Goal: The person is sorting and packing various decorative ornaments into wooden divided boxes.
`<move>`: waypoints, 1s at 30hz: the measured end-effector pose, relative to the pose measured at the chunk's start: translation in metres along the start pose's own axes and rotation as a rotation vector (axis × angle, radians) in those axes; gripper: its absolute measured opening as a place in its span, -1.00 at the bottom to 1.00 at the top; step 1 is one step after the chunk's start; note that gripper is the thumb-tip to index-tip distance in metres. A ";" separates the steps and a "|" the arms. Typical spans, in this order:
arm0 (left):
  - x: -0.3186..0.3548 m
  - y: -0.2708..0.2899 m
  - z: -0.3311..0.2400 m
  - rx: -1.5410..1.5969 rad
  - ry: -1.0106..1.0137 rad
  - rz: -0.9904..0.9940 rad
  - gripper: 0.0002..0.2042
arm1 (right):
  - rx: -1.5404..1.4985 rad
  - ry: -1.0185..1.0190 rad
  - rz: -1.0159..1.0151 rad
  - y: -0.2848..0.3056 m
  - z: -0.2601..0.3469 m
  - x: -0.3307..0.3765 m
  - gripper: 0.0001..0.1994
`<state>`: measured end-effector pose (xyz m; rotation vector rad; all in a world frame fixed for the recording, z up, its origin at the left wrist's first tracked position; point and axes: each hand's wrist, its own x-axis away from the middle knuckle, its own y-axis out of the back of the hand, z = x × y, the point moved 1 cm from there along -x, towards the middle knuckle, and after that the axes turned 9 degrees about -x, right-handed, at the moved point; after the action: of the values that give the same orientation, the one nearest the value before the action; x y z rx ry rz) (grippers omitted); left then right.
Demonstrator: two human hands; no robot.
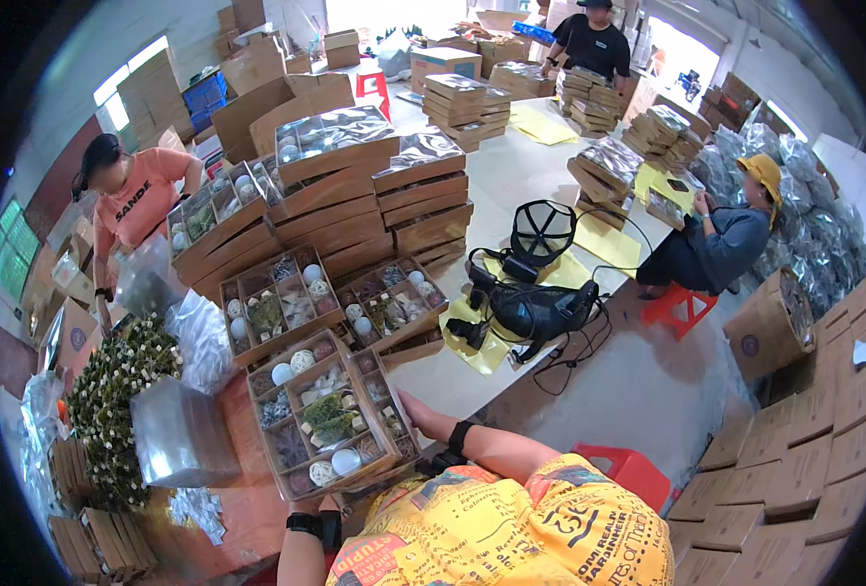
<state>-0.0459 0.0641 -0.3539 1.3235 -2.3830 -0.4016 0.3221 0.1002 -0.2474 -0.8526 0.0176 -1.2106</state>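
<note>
Right hand (pixel 414 413): beside divided box (pixel 359 477), finger grip unclear
Left hand (pixel 308 507): fingers hidden, can't tell
Balls (pixel 346 461): may shift if box tips

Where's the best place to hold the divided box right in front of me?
The divided box is probably best held low on its outside, left hand from the near side, right hand from the right, since it's wide, shallow and straight-sided.

I see the left hand (pixel 308 506) and right hand (pixel 416 414) hold divided cardboard boxes (pixel 355 478) at the bottom middle, with green moss (pixel 327 420) and balls (pixel 346 461) inside. A big pile of green sprigs (pixel 120 400) sits at the left.
</note>
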 end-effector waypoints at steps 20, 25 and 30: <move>0.029 -0.049 -0.040 1.204 0.199 -0.596 -0.54 | 0.040 -0.185 -0.162 0.061 -0.010 0.036 -0.46; 0.074 -0.075 -0.029 1.362 -0.052 -0.522 -0.64 | 0.052 -0.225 -0.043 0.070 -0.016 0.050 -0.61; 0.087 -0.076 -0.150 1.040 0.580 -0.997 -0.54 | 0.047 -0.373 -0.019 0.054 -0.008 0.084 -0.78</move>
<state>0.0379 -0.0583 -0.2366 2.5396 -1.2317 1.0001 0.3958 0.0315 -0.2492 -1.0275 -0.3198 -1.0501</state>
